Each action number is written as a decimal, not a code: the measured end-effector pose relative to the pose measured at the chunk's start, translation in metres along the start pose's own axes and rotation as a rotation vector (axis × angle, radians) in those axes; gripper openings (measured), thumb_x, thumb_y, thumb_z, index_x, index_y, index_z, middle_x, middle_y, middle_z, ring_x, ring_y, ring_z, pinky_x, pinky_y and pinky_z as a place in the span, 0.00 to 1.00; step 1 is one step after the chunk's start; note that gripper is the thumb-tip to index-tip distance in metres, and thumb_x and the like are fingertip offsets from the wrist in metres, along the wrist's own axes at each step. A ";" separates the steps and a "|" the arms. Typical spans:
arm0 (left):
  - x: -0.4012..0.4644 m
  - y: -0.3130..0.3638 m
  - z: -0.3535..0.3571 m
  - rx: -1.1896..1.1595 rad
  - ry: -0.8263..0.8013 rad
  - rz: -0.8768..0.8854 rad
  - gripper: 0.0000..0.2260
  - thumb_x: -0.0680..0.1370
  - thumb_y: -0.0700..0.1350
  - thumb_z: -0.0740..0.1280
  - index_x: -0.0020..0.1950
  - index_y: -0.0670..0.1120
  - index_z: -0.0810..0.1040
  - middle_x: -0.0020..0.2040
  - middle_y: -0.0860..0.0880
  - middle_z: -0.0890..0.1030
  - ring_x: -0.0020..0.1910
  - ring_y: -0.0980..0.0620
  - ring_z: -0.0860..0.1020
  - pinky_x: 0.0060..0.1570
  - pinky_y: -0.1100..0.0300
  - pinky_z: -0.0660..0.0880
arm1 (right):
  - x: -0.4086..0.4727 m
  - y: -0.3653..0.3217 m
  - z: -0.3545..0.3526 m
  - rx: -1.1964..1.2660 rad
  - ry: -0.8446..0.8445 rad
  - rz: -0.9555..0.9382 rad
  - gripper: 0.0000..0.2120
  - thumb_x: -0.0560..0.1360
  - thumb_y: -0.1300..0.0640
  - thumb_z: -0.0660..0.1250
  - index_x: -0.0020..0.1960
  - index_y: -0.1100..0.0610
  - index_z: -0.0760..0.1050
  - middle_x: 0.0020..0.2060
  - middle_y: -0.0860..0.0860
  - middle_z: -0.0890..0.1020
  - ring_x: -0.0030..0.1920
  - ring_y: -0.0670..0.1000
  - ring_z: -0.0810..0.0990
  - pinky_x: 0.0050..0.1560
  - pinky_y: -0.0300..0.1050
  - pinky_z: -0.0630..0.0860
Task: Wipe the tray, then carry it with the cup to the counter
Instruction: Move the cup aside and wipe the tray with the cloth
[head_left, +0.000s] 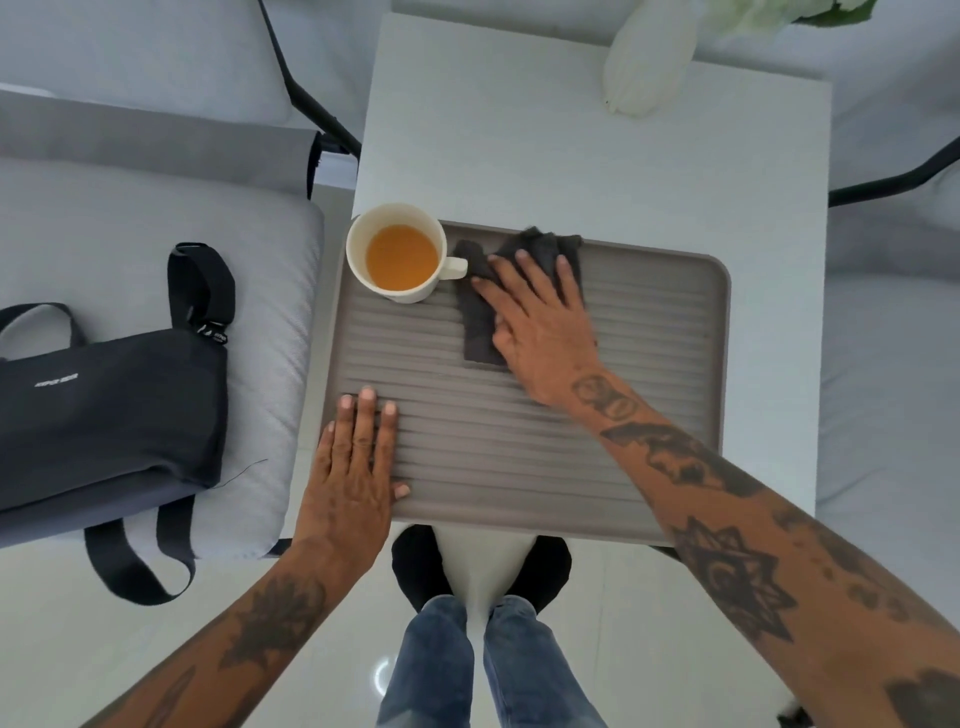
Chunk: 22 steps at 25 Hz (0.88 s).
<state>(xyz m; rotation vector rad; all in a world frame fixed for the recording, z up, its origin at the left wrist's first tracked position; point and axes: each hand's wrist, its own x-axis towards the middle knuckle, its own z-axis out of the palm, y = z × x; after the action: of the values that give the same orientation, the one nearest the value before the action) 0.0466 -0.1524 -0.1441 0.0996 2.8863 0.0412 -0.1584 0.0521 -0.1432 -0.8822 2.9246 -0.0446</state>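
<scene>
Tray (649, 415) under both hands' flat fingers (524, 280)

Cup (402, 253) at tray's (675, 364) far-left corner.

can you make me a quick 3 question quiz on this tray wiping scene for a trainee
1. True or false: the cup stands on the tray at its far left corner.
2. Multiple choice: what does the right hand press on the tray? A) a sponge B) a dark cloth C) a paper towel
3. Fill in: the left hand lies flat on the tray's near ____ corner.

Key
1. True; it holds an orange-brown liquid.
2. B, the dark cloth, just right of the cup's handle.
3. Left.
</scene>
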 end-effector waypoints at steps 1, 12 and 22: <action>0.000 0.000 0.000 -0.002 -0.004 -0.003 0.32 0.81 0.54 0.44 0.80 0.38 0.46 0.81 0.34 0.50 0.80 0.34 0.50 0.77 0.44 0.49 | -0.010 0.016 0.001 -0.019 0.009 0.042 0.24 0.78 0.52 0.55 0.73 0.50 0.69 0.73 0.51 0.71 0.74 0.57 0.67 0.74 0.64 0.58; 0.000 -0.002 0.006 -0.017 0.033 0.020 0.30 0.84 0.54 0.41 0.80 0.36 0.48 0.81 0.33 0.50 0.80 0.33 0.51 0.77 0.43 0.47 | -0.027 -0.006 0.006 0.082 0.072 0.240 0.28 0.72 0.53 0.57 0.72 0.53 0.71 0.74 0.55 0.69 0.75 0.61 0.65 0.72 0.68 0.60; 0.000 -0.002 0.005 -0.030 0.005 0.043 0.32 0.80 0.52 0.48 0.80 0.36 0.49 0.81 0.33 0.50 0.80 0.32 0.51 0.76 0.41 0.49 | -0.103 0.080 0.007 0.055 0.007 0.556 0.27 0.81 0.51 0.47 0.78 0.57 0.59 0.78 0.60 0.60 0.78 0.60 0.57 0.77 0.63 0.53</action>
<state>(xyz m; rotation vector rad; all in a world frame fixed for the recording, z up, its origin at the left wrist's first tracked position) 0.0477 -0.1544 -0.1486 0.1560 2.8869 0.0920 -0.1169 0.1756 -0.1467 -0.0414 3.0393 -0.0887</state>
